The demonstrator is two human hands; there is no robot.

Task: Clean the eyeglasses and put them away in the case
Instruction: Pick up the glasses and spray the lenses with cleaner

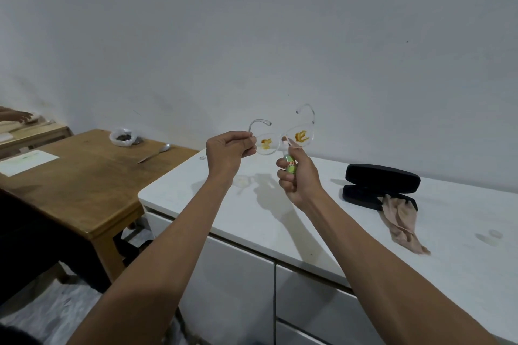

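Clear-framed eyeglasses (283,138) hang in the air above the white cabinet top (280,218), both lenses smeared with orange-brown stains. My left hand (228,152) pinches the frame at its left hinge. My right hand (298,179) grips a small green spray bottle (290,163), its white nozzle just under the right lens. A black eyeglass case (382,178) lies open on the cabinet top to the right. A beige cleaning cloth (400,221) trails from the case's lower half across the surface.
A wooden table (84,185) stands to the left with a spoon (157,152), a small plastic bag (123,136) and a white sheet of paper (28,161). Another person's hand (16,115) shows at the far left. A small clear cap (494,234) lies on the cabinet's right.
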